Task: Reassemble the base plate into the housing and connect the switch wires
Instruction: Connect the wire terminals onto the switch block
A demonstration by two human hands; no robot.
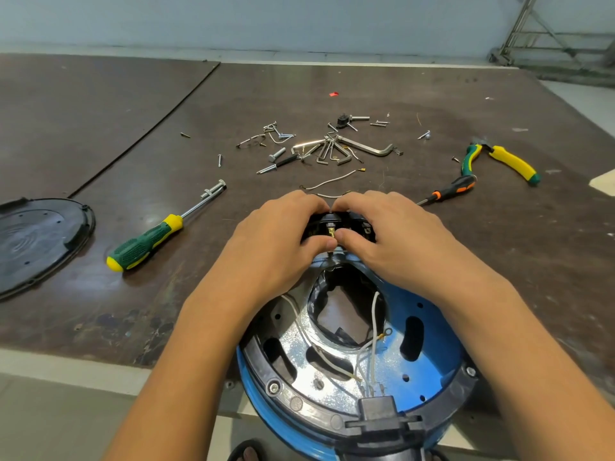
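While steadying the black switch block at the far rim of the blue housing, closed the fingers of the left hand and of the right hand around it from either side, thumbs meeting at a small brass terminal on its near face. Held it so, probably, to brace the block with one hand and press a connector home with the other; could not tell of any wire seated there. Rested the housing open side up at the near edge of the counter, close to the body, with the shiny base plate lying inside it, apparently seated, though could not confirm every fastening. Left several white wires loose across the plate, one ending in a yellow ring terminal joined to nothing, so judged the wiring unfinished. Laid tools clear of the work yet within reach: a green and yellow screwdriver to the left, an orange-handled screwdriver and pliers to the right, hex keys and scattered screws farther off, a black cover at the far left. Saw nothing blocking the switch block except the hands themselves, hiding most of it.
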